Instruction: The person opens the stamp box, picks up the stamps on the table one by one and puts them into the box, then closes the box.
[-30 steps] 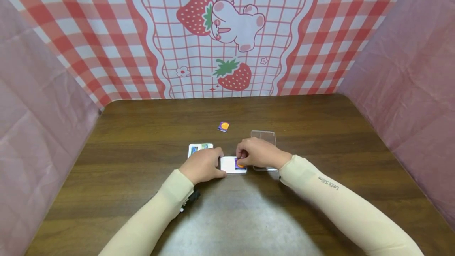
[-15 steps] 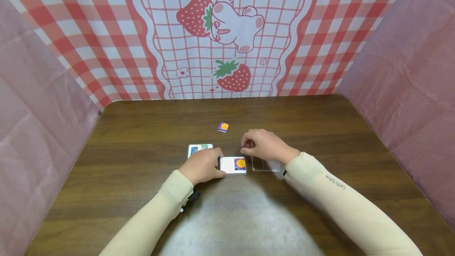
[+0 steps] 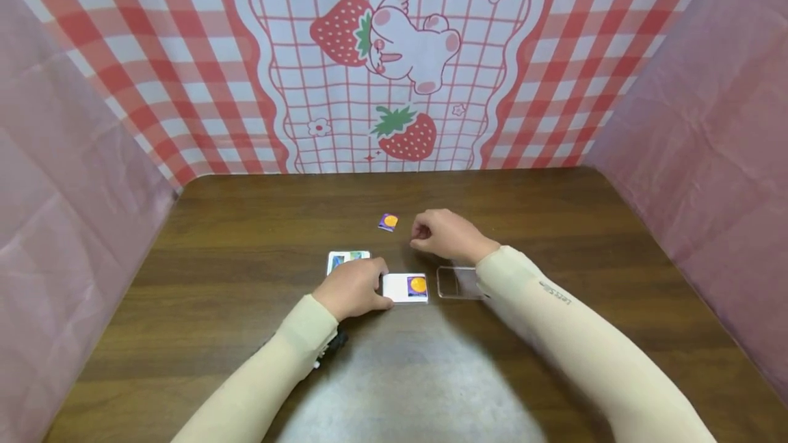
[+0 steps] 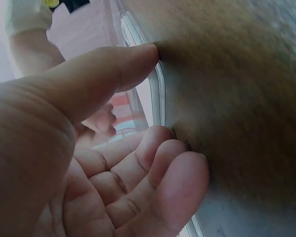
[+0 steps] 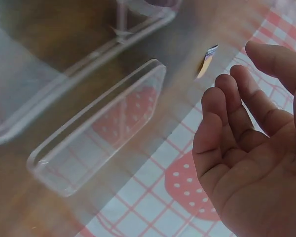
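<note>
Head view: we've got the left hand palm-down, thumb and fingers gripping the left end of a white box. Square orange-and-purple picture sits on that box's right end. Right hand hangs above the table, wrist bent inward, fingers bent, holding nothing we can see. Nearest things to it: the loose small card and a clear tray, partly under the sleeve. A second white box is half covered by the left hand.

Left wrist view: shows what the head view hides. Thumb and curled fingertips sit at the box's edge, down by the table.

Right wrist view: thumb stands apart from gently bent fingers, no contact. We also see another clear piece, hidden in the head view; the tray is cut off at top left.
</note>
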The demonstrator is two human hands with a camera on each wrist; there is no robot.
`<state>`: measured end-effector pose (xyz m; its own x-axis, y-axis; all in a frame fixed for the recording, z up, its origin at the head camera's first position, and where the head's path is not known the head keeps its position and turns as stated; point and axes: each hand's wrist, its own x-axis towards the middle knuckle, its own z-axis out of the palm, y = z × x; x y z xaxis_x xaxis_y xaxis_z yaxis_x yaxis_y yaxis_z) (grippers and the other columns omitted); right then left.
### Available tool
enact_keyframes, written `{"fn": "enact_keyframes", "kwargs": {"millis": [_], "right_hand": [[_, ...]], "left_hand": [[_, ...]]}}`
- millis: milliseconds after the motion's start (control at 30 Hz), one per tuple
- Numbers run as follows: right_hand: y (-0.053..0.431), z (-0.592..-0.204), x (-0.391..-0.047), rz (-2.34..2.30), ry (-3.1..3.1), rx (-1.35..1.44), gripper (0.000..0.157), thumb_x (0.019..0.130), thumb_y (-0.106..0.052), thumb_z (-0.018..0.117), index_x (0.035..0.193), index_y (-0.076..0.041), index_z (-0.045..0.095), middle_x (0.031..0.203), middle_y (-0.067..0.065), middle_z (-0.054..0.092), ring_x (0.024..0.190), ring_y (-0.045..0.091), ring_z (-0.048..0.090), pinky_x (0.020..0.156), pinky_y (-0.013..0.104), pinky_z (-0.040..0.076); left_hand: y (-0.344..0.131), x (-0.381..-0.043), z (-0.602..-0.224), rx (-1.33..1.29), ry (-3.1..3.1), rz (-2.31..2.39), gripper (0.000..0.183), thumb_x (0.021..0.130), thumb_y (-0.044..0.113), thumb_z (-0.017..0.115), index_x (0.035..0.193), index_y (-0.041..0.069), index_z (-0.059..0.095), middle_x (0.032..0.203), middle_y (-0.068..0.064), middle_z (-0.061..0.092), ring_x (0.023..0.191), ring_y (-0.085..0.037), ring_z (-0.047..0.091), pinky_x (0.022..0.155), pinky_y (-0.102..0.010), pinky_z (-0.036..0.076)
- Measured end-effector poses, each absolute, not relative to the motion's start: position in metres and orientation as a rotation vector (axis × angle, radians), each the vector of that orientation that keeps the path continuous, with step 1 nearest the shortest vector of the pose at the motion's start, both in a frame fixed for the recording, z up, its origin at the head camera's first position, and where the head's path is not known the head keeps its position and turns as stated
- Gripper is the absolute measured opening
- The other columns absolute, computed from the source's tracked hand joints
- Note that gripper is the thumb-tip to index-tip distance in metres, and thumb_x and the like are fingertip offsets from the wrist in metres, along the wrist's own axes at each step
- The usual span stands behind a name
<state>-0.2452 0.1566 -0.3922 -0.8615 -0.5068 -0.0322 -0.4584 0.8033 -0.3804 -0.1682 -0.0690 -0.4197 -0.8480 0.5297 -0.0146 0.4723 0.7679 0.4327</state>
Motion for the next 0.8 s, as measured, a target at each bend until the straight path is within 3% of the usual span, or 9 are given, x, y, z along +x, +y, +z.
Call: {"fn": "enact_keyframes", "kwargs": {"millis": [200,567,667,800], "right_hand": [[0.137,-0.393,-0.263,-0.428,2.831,-0.783,0.017,0.095,-0.024,0.076,0.106,-0.011,0.073,0.099,0.002,0.066,0.090,0.018,0.060,0.085,0.037,0.053],[0.124,-0.403,-0.277,-0.188,2.762,-0.799,0.049,0.097,-0.029,0.072,0.140,-0.009,0.062,0.121,0.013,0.060,0.103,0.024,0.060,0.096,0.043,0.051],[0.125,-0.401,-0.277,-0.184,2.753,-0.806,0.047,0.097,-0.030,0.072,0.138,-0.009,0.063,0.120,0.013,0.059,0.103,0.024,0.060,0.095,0.043,0.051],[0.126,-0.400,-0.276,-0.210,2.740,-0.846,0.032,0.098,-0.027,0.072,0.124,-0.009,0.071,0.113,0.010,0.061,0.100,0.022,0.060,0.093,0.040,0.052]], "left_hand": [[-0.069,-0.167,-0.423,0.798,2.810,0.640,0.039,0.080,0.034,0.089,0.097,0.009,0.064,0.075,0.004,0.059,0.065,-0.012,0.054,0.063,-0.032,0.047],[-0.066,-0.168,-0.422,0.818,2.800,0.644,0.038,0.080,0.034,0.089,0.096,0.009,0.063,0.075,0.005,0.059,0.065,-0.013,0.055,0.063,-0.033,0.047],[-0.068,-0.169,-0.422,0.818,2.811,0.640,0.038,0.080,0.034,0.089,0.095,0.010,0.063,0.075,0.005,0.059,0.065,-0.013,0.054,0.063,-0.033,0.047],[-0.071,-0.170,-0.422,0.803,2.801,0.641,0.039,0.080,0.034,0.089,0.097,0.010,0.063,0.075,0.004,0.059,0.065,-0.013,0.054,0.063,-0.033,0.047]]}}
